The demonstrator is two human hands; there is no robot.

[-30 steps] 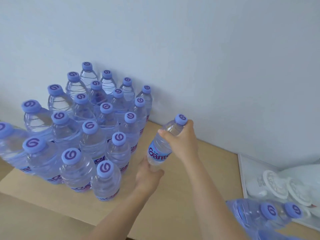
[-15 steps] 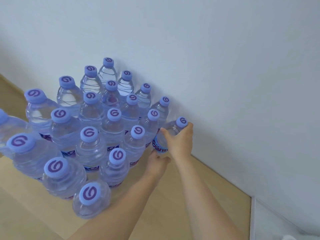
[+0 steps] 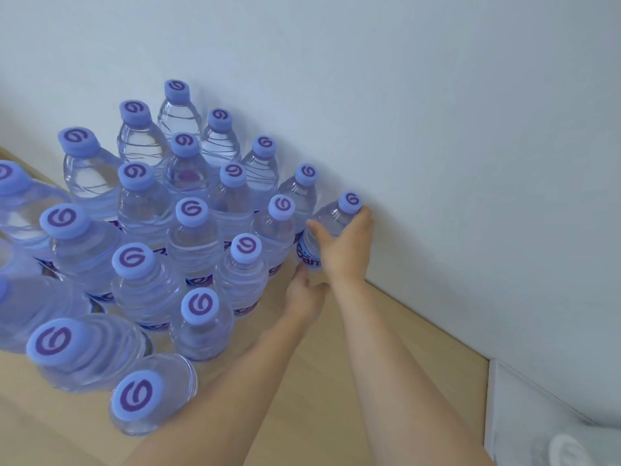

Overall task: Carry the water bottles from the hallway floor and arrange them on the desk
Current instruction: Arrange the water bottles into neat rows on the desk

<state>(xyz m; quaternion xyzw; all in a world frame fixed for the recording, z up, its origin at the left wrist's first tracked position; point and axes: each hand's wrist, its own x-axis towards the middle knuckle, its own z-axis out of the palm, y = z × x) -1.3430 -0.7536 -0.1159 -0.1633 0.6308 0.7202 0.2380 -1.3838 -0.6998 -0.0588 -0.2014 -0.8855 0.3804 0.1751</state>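
The right hand (image 3: pixel 346 250) wraps the tilted bottle (image 3: pixel 327 227), cap toward the wall (image 3: pixel 437 129); the left hand (image 3: pixel 304 294) seems to pinch its base.

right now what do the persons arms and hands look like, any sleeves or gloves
Both forearms are bare as far as the frame shows: no sleeves in view. The left hand and right hand wear no gloves, and no rings, watch or bracelets can be seen.
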